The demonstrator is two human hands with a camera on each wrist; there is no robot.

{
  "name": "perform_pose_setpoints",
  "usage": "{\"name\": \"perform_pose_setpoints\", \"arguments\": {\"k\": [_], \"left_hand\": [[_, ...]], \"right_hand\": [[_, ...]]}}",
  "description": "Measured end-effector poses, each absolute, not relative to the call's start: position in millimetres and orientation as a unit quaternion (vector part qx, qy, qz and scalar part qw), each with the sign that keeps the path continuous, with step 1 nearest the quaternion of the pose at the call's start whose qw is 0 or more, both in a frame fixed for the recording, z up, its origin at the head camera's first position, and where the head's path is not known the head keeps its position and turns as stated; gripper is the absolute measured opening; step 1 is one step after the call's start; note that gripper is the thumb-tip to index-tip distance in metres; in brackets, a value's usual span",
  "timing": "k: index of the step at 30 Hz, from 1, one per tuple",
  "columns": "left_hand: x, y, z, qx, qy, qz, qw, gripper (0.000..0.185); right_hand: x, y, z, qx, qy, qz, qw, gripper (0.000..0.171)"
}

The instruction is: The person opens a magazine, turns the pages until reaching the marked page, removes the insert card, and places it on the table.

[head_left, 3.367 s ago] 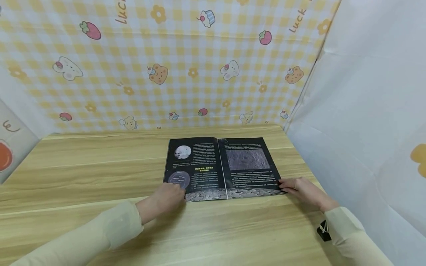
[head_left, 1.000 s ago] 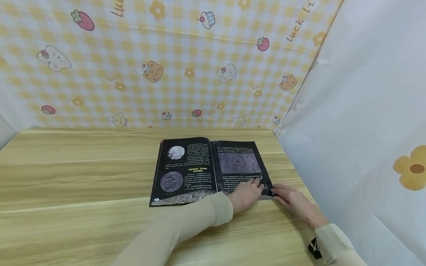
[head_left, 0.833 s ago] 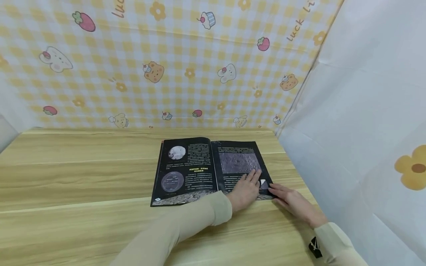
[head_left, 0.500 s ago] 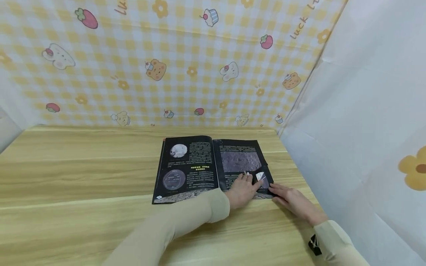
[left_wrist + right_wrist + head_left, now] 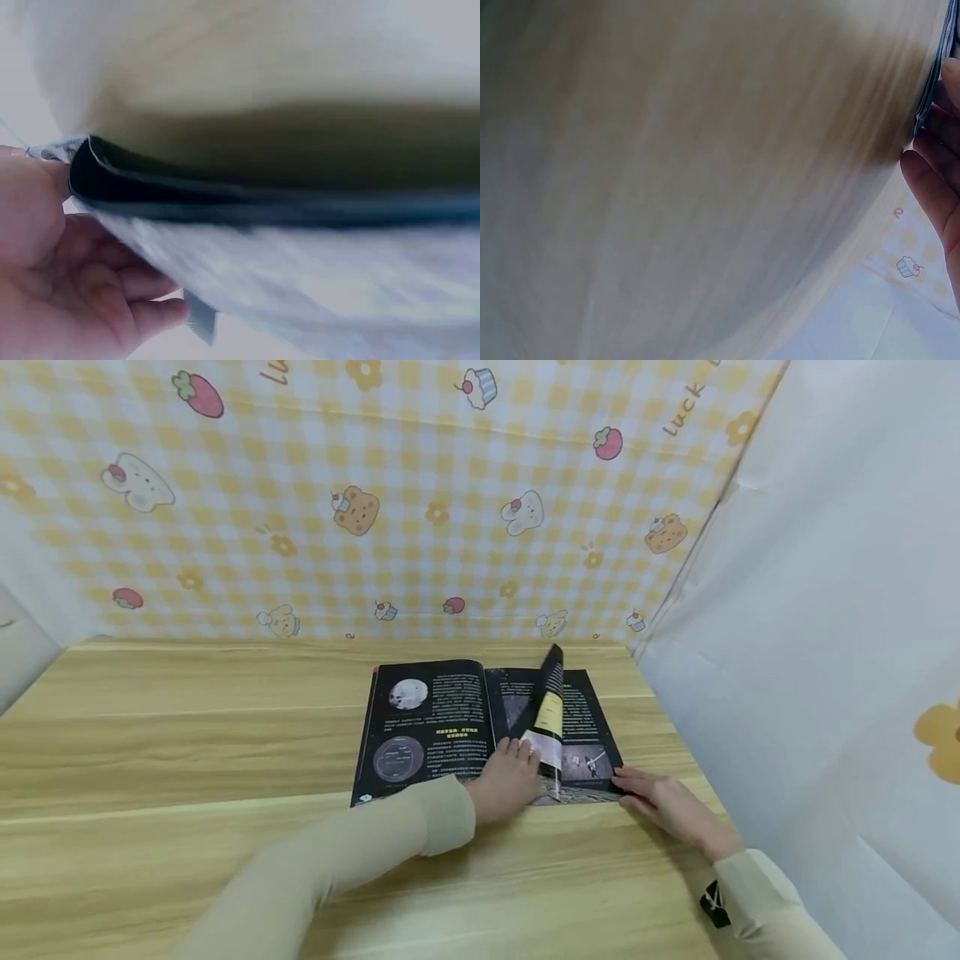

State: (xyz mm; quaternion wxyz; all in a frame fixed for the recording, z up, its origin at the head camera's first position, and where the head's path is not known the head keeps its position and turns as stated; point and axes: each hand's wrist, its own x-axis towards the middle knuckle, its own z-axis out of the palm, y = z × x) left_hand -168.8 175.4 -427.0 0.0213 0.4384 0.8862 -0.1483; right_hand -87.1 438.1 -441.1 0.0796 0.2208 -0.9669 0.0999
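A dark magazine [image 5: 427, 727] with moon pictures lies open on the wooden table [image 5: 187, 752]. My left hand [image 5: 517, 760] reaches across it and holds a right-hand page [image 5: 551, 714] by its lower edge, so the page stands up near the spine. In the left wrist view my left hand [image 5: 67, 285] has its fingers curled under the blurred page [image 5: 300, 255]. My right hand [image 5: 651, 789] lies with straight fingers at the magazine's near right corner. In the right wrist view its fingers [image 5: 937, 180] touch the magazine's edge [image 5: 930, 97].
A yellow checked cloth [image 5: 420, 502] with cartoon prints hangs behind the table. A white sheet [image 5: 810, 610] closes off the right side close to the magazine. Bare wood stretches left and in front of the magazine.
My left hand crossed from the left page to the right page's lower corner, peeled it up and is swinging it leftward. The right hand has stayed at the corner.
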Motion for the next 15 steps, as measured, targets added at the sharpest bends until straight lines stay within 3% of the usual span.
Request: {"name": "perform_pose_setpoints", "arguments": {"k": [6, 15], "left_hand": [[-174.1, 136.0, -422.4, 0.428, 0.893, -0.140, 0.012, 0.063], [-166.9, 81.0, -426.4, 0.384, 0.920, -0.075, -0.011, 0.061]], "right_hand": [[-88.6, 439.9, -440.4, 0.235, -0.963, 0.090, 0.100, 0.031], [-89.4, 437.8, -439.2, 0.236, -0.963, 0.104, 0.085, 0.032]]}}
